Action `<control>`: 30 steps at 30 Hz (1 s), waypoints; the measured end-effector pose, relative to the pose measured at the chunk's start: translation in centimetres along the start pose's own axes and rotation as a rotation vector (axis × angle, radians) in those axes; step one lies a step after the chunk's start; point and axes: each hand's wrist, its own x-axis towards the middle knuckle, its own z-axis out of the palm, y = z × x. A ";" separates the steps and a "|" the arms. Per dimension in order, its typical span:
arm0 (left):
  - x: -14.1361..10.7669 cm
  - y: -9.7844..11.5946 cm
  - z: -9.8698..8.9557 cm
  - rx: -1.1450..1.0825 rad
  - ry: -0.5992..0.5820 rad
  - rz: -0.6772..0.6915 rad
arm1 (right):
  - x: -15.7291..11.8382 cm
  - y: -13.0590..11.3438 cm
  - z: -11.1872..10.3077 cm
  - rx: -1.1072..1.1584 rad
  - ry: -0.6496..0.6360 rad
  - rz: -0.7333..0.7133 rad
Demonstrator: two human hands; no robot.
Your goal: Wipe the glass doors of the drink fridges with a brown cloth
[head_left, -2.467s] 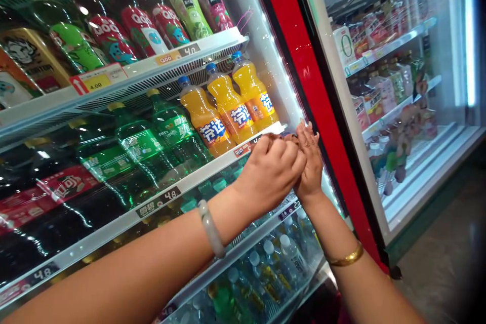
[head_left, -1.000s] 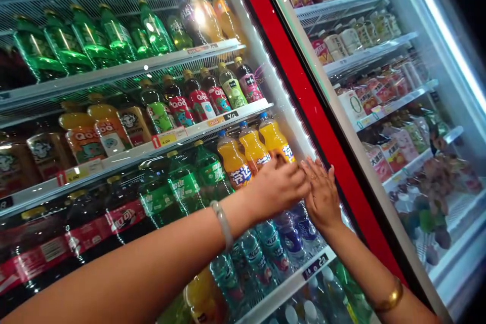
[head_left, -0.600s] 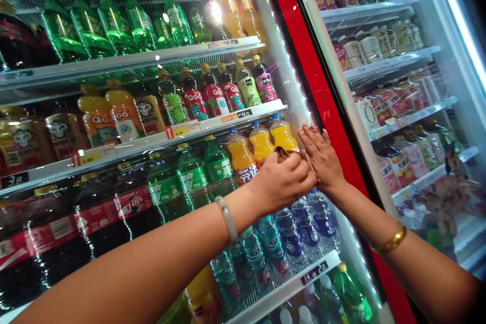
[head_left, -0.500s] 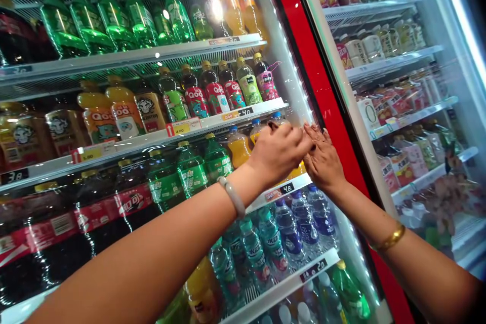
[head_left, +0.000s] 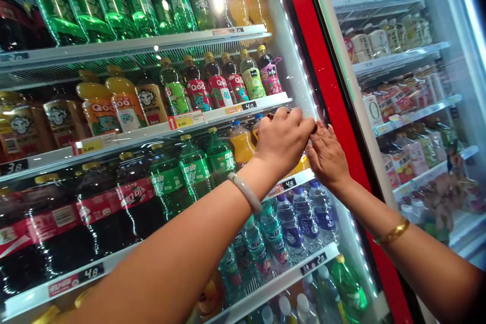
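My left hand (head_left: 285, 136), a grey bangle at its wrist, reaches up with its fingers curled closed. A small dark bit shows by its thumb side; what the fingers hold is hidden. Touching its fingertips is my right hand (head_left: 329, 157), with a gold bracelet (head_left: 393, 232) on that arm. Its fingers are stretched out flat at the inner side of the red door frame (head_left: 334, 81). Behind the left hand stand bottles of orange drink (head_left: 242, 143) with blue caps, partly covered. A price strip (head_left: 290, 183) runs just below both hands.
Shelves of a lit drinks cooler fill the view: green soda bottles (head_left: 142, 5) on top, cola bottles (head_left: 132, 197) at lower left, water bottles (head_left: 304, 217) below the hands. Right of the red frame, a second cooler holds packets and bottles (head_left: 370, 45).
Both hands sit slightly higher and further right in the view, still together. The view itself has shifted a little, with the upper shelves appearing higher. The left fingers stay curled.
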 end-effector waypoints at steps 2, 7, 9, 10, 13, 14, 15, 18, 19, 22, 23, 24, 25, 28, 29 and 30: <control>-0.2 1.0 0.4 -0.009 0.024 -0.031 | 0.0 0.1 0.0 0.004 0.020 -0.007; -4.4 3.1 0.6 -0.054 0.037 0.266 | 0.1 0.6 0.0 0.001 0.038 -0.055; -4.6 2.1 0.4 -0.047 0.062 0.300 | 0.1 0.6 -0.2 0.008 0.025 -0.054; -4.1 1.4 0.3 -0.034 0.071 0.273 | 0.0 0.5 -0.3 0.012 0.017 -0.051; -2.3 0.0 0.1 -0.006 0.077 0.053 | -0.2 0.3 -0.5 0.016 -0.006 -0.036; -2.1 0.0 0.1 -0.012 0.068 0.000 | -0.2 0.3 -0.6 0.017 -0.008 -0.033; -2.2 0.3 0.0 -0.024 0.054 -0.013 | -0.2 0.3 -0.6 0.020 -0.009 -0.031; -4.4 1.7 -0.2 -0.055 0.013 0.183 | 0.4 0.2 -1.0 0.044 -0.001 -0.027; -5.3 1.8 -0.4 -0.066 0.006 0.291 | 0.9 0.1 -1.2 0.053 -0.003 -0.036; -6.4 0.4 -1.2 -0.073 0.019 0.455 | 2.8 -1.0 -1.4 0.081 -0.026 -0.093; -6.1 -0.6 -1.4 -0.054 0.029 0.418 | 3.4 -1.5 -1.3 0.090 -0.039 -0.106; -5.5 -1.6 -1.7 -0.026 0.043 0.332 | 3.9 -2.0 -1.1 0.097 -0.049 -0.105; -4.9 -2.4 -1.9 0.000 0.061 0.213 | 4.2 -2.5 -0.9 0.097 -0.057 -0.092; -4.2 -2.9 -2.0 0.037 0.119 -0.032 | 4.3 -3.4 0.1 0.070 -0.079 -0.060; -4.6 -2.4 -1.8 0.043 0.141 -0.028 | 4.2 -3.4 0.4 0.062 -0.081 -0.066; -5.2 -1.7 -1.7 0.049 0.161 0.014 | 3.9 -3.3 0.6 0.059 -0.081 -0.078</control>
